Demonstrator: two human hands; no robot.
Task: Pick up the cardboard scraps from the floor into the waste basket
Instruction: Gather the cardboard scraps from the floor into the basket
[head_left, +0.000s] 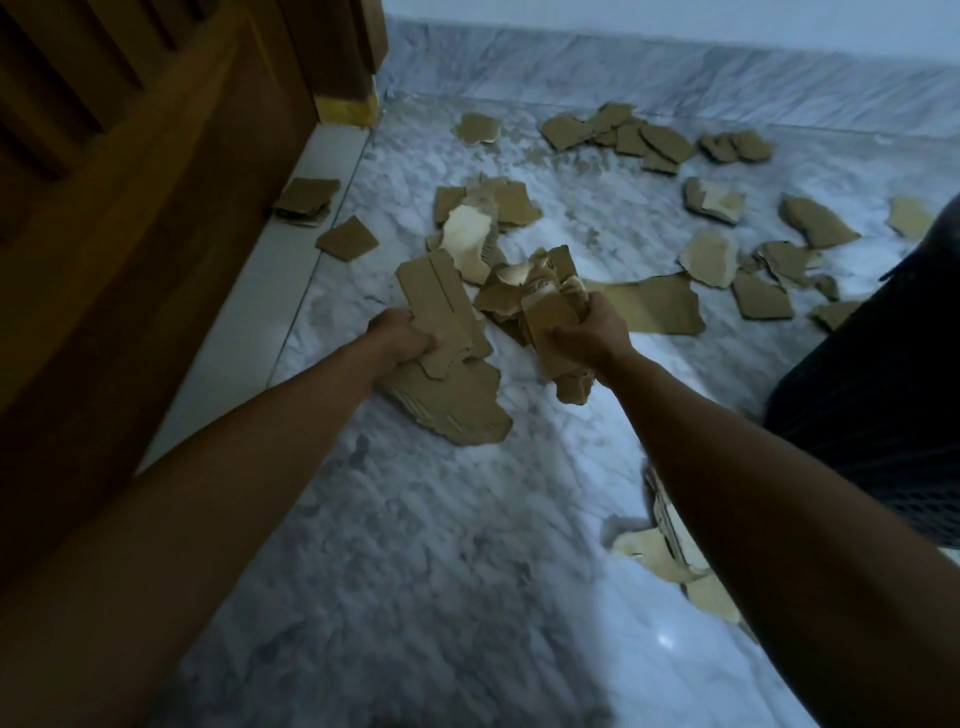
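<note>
Torn brown cardboard scraps lie scattered over the marble floor. My left hand grips a long flat scrap with more layered pieces under it. My right hand is closed around a bunch of crumpled scraps. Loose scraps lie beyond the hands, at the far centre and on the right. The dark mesh waste basket stands at the right edge, close to my right forearm. Some pale scraps lie by its base, partly hidden by my arm.
A wooden door or cabinet fills the left side, with a pale sill along its foot and two scraps on it. A marble skirting and white wall bound the far side.
</note>
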